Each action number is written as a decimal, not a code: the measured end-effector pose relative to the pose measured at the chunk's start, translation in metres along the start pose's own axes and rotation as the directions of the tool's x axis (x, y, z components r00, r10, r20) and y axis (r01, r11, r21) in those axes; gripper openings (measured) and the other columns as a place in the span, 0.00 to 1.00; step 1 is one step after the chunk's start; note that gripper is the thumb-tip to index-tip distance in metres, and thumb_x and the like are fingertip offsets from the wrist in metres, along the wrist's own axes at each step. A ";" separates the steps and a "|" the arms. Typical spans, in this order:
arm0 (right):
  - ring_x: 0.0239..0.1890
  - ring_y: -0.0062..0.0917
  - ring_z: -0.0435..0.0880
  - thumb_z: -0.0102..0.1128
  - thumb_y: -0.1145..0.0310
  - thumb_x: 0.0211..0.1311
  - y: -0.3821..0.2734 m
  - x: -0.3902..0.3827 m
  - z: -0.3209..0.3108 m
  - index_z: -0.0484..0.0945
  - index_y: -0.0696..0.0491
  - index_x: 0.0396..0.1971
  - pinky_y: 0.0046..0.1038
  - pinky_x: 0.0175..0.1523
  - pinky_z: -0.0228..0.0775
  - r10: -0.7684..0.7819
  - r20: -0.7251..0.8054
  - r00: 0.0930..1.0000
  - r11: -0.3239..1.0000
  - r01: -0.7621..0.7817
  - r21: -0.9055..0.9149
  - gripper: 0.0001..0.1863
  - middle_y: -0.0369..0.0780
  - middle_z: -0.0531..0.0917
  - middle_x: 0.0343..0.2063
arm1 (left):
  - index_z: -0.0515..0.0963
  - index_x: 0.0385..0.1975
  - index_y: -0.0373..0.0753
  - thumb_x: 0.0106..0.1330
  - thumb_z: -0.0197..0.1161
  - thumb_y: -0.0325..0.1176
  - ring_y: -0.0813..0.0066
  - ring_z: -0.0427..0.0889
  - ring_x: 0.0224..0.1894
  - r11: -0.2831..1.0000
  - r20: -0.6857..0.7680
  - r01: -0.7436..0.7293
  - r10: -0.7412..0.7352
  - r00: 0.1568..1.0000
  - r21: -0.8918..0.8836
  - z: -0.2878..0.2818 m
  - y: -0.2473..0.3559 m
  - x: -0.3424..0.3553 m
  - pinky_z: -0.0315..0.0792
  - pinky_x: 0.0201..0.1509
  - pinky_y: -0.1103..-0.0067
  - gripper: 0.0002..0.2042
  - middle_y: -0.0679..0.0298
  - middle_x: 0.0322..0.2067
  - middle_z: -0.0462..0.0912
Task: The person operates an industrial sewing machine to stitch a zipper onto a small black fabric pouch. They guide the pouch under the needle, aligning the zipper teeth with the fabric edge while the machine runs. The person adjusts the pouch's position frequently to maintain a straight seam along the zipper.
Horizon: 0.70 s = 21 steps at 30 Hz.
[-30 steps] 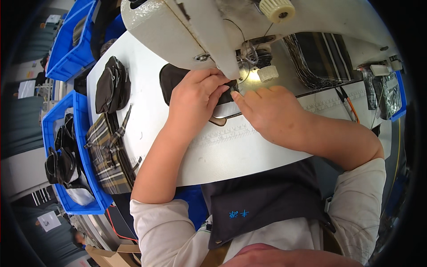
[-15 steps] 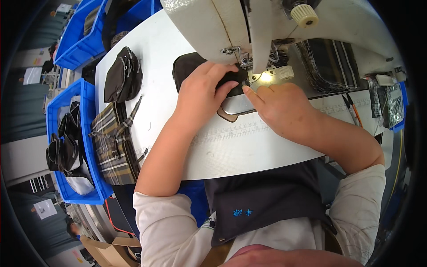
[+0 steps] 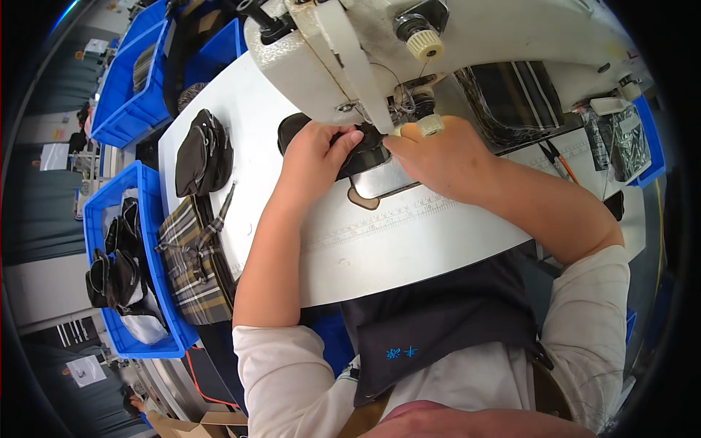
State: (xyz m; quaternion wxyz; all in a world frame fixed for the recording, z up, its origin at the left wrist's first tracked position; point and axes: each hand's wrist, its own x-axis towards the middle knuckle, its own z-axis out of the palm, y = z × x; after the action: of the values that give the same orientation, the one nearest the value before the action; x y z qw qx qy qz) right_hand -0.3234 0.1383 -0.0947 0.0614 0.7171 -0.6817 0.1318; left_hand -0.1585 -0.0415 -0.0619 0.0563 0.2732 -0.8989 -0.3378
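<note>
Dark cloth [image 3: 369,142] lies under the head of the sewing machine [image 3: 496,29], its near edge lapping over the metal plate [image 3: 383,179], and a plaid strip shows along that edge. The left hand [image 3: 312,160] pinches the cloth between thumb and forefinger, just left of where the needle should be. The right hand [image 3: 447,160] has its fingers drawn together with the tips at the cloth's right edge; I cannot tell whether they pinch it or only press. The needle itself is hidden, so whether it is down in the cloth cannot be told.

Done well, I judge, this step wants the layers flat and edges matched where the cloth now looks bunched, guided lightly rather than tugged, and fingertips kept out of the needle's path. Both hands are very near that spot, so slow, short feeding seems wise.

Farther right, plaid pieces [image 3: 518,95] sit under the machine's arm, with the snips [image 3: 561,160] near them on the bench [image 3: 409,252], handy for loose thread. Dark pouches [image 3: 201,157] rest well apart on the left, best left there so nothing drags at the work.
</note>
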 end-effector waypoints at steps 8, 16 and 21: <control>0.20 0.29 0.82 0.70 0.67 0.59 -0.002 0.014 0.018 0.76 0.50 0.38 0.31 0.26 0.71 -0.068 -0.246 0.967 0.992 0.038 -0.123 0.12 0.32 0.77 0.18 | 0.84 0.44 0.30 0.78 0.66 0.42 0.73 0.79 0.34 0.995 0.015 -0.055 0.056 0.998 -0.088 0.001 -0.010 0.002 0.76 0.45 0.74 0.17 0.61 0.31 0.85; 0.19 0.28 0.81 0.71 0.64 0.60 0.005 0.014 0.026 0.76 0.49 0.40 0.31 0.25 0.72 -0.060 -0.339 0.939 0.987 0.004 -0.161 0.13 0.31 0.78 0.20 | 0.81 0.47 0.38 0.62 0.78 0.35 0.64 0.83 0.47 0.935 -0.167 -0.319 0.344 0.924 0.158 0.005 0.006 -0.023 0.78 0.51 0.70 0.17 0.61 0.44 0.83; 0.18 0.30 0.80 0.71 0.61 0.62 0.001 0.019 0.022 0.77 0.49 0.40 0.32 0.26 0.74 -0.010 -0.343 0.939 0.988 -0.043 -0.147 0.14 0.32 0.79 0.20 | 0.80 0.40 0.42 0.47 0.74 0.26 0.60 0.82 0.48 0.751 -0.298 -0.460 0.628 0.718 0.474 0.016 0.008 -0.021 0.79 0.52 0.69 0.18 0.63 0.41 0.81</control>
State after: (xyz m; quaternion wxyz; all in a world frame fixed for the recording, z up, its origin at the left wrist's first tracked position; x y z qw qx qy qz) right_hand -0.3214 0.1144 -0.1113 0.2327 0.6706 -0.6747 0.2024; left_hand -0.1490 -0.0161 -0.0672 0.3045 0.0654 -0.9483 -0.0606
